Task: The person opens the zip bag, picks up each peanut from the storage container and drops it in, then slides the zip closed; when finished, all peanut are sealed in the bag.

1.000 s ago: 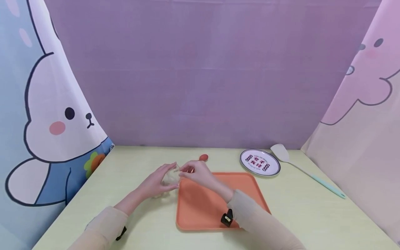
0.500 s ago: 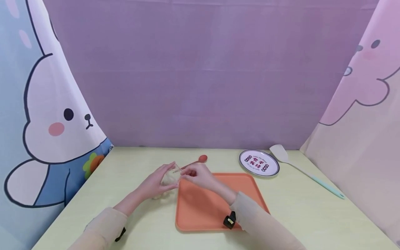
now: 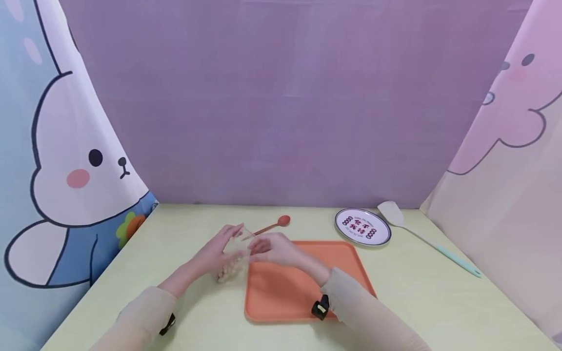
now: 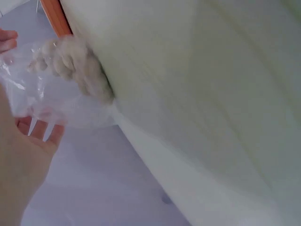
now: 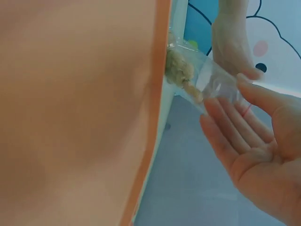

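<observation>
A clear plastic bag with pale, knobbly pieces at its bottom hangs between my hands, just left of the orange tray. My left hand holds the bag's mouth from the left; its thumb is blurred. In the left wrist view, its fingers curl at the bag's edge. My right hand is over the tray's far left corner. It grips the opposite side of the mouth, thumb and fingers about the film in the right wrist view. The pieces' kind cannot be made out.
Behind the hands lies a red spoon. A white plate with a dark rim and red lettering stands behind the tray. To its right is a spatula with a mint-green handle. Printed cloth hangs around the pale table.
The left thumb has shifted and blurred, and the left hand has moved slightly left. My right hand's fingers have loosened from their tighter pinch. More of the red spoon's handle shows.
</observation>
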Available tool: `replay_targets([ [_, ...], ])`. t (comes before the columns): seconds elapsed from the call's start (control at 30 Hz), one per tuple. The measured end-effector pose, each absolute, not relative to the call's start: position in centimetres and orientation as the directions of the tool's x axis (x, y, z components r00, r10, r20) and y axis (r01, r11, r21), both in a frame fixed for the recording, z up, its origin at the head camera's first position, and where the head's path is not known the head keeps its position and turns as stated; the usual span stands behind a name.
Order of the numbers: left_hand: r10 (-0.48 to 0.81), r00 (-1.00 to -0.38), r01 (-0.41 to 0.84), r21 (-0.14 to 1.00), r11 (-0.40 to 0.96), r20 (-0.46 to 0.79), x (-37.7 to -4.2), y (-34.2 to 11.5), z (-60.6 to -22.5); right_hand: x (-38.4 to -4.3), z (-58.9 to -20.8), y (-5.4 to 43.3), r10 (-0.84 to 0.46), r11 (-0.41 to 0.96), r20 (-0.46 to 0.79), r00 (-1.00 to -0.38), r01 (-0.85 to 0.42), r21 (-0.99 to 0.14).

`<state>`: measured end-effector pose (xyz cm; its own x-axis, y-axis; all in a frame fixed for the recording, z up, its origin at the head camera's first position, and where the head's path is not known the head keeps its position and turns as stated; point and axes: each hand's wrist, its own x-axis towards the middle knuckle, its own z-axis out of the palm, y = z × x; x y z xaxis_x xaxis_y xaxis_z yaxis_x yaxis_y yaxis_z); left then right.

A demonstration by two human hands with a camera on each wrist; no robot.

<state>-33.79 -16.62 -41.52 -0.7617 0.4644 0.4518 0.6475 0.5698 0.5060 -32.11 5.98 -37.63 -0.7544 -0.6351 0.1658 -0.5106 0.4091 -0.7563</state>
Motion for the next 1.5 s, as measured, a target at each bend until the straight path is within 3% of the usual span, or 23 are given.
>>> replay_targets([
  [0.17,0.37,-0.792,0.611,0.642,0.464,0.486,-34.6,-17.0,-39.7,-32.1,-36.5,5.4,-0.535,0.423,0.24,-0.81,-0.502,-0.755],
  [0.37,0.291,-0.814,0.581,0.725,0.37,0.503,-34.6,-17.2,-37.2,-32.1,-34.8,5.6,-0.425,0.319,0.309,-0.851,-0.46,-0.829],
  [0.63,0.177,-0.838,0.546,0.797,0.258,0.517,-32.3,-14.2,-34.3,-31.7,-32.8,8.3,-0.335,0.227,0.442,-0.832,-0.526,-0.819],
  [0.8,0.148,-0.829,0.558,0.786,0.267,0.539,-32.0,-12.1,-34.1,-32.9,-33.3,11.3,-0.338,0.281,0.468,-0.816,-0.562,-0.778],
  [1.03,0.169,-0.811,0.582,0.74,0.339,0.561,-32.2,-9.7,-34.1,-33.1,-32.6,14.0,-0.322,0.354,0.43,-0.843,-0.529,-0.772],
  [1.3,0.213,-0.825,0.562,0.803,0.198,0.524,-31.9,-7.4,-34.2,-31.2,-30.8,16.0,-0.334,0.401,0.394,-0.856,-0.508,-0.762],
  [1.5,0.224,-0.793,0.607,0.763,0.221,0.567,-31.5,-6.3,-34.1,-31.2,-31.1,16.9,-0.342,0.399,0.41,-0.845,-0.526,-0.751],
])
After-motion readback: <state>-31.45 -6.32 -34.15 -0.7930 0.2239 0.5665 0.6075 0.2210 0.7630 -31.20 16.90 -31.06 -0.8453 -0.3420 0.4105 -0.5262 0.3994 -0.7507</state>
